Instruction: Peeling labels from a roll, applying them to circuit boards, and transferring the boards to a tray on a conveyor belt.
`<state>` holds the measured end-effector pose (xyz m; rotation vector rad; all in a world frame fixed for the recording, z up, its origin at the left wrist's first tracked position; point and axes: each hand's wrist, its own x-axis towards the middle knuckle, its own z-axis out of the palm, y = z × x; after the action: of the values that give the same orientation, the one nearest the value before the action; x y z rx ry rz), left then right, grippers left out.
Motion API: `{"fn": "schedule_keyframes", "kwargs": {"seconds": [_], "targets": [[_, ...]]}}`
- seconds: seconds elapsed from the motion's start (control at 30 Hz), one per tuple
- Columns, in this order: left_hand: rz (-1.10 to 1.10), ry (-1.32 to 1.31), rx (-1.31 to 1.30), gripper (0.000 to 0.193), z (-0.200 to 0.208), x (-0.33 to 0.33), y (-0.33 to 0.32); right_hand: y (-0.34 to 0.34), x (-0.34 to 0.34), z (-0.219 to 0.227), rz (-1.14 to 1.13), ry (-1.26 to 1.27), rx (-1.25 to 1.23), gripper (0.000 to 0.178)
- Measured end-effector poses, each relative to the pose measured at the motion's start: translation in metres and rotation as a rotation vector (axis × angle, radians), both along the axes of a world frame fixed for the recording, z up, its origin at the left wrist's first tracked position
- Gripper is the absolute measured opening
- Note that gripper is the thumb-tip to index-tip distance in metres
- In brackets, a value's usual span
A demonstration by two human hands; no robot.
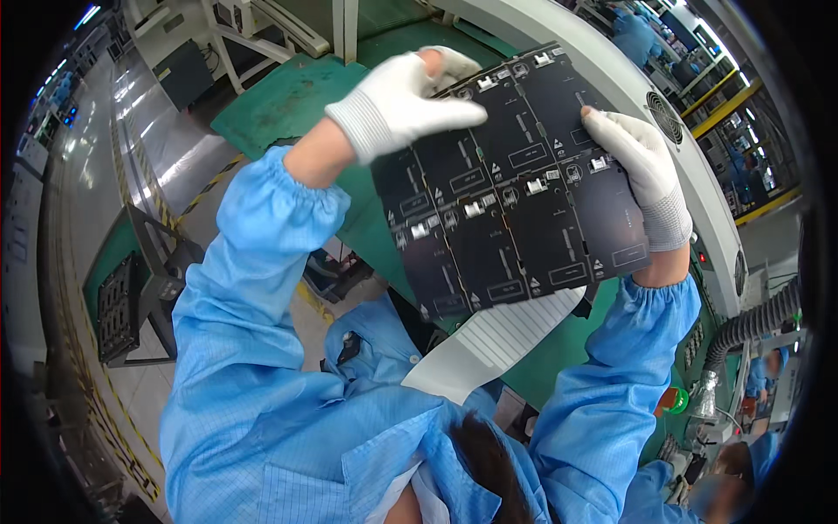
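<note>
A large black circuit board panel (pixel 489 197) is raised and tilted in front of me, divided into several boards with small white connectors. At its upper left edge, my left hand (pixel 406 103) in a white glove is closed on it, thumb lying over the front face. My right hand (pixel 642 162), gloved too, grips the right edge, with its fingers mostly hidden behind the panel. Some fingertips of the gloves are bare. Below the panel hangs a white sheet of strip labels (pixel 502 342); its upper end is hidden behind the panel.
A green work surface (pixel 288 100) extends behind the panel, beside a pale machine (pixel 602 65) with a round fan grille. A stand with a black tray (pixel 118 306) is on the left. At the lower right are a ribbed hose (pixel 751 323) and a co-worker in blue (pixel 668 493).
</note>
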<state>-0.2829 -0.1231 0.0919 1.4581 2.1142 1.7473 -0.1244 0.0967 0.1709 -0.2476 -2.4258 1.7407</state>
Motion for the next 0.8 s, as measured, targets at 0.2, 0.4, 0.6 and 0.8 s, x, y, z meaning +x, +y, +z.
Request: {"fn": "schedule_keyframes", "kwargs": {"seconds": [0.2, 0.4, 0.6, 0.8], "targets": [[0.084, -0.711, 0.516, 0.028, -0.028, -0.029, -0.013, 0.041, 0.010, -0.010, 0.058, 0.426, -0.403, 0.074], [0.073, -1.050, 1.045, 0.014, -0.052, -0.008, 0.015, -0.019, 0.008, -0.066, 0.130, 0.433, -0.191, 0.051], [-0.051, -0.982, 0.650, 0.039, -0.089, 0.044, 0.019, -0.001, -0.002, -0.040, -0.240, 0.575, 0.613, 0.024], [0.089, -0.667, 0.198, 0.029, -0.173, 0.101, -0.015, 0.014, -0.027, -0.037, -0.102, 0.605, 0.733, 0.028]]}}
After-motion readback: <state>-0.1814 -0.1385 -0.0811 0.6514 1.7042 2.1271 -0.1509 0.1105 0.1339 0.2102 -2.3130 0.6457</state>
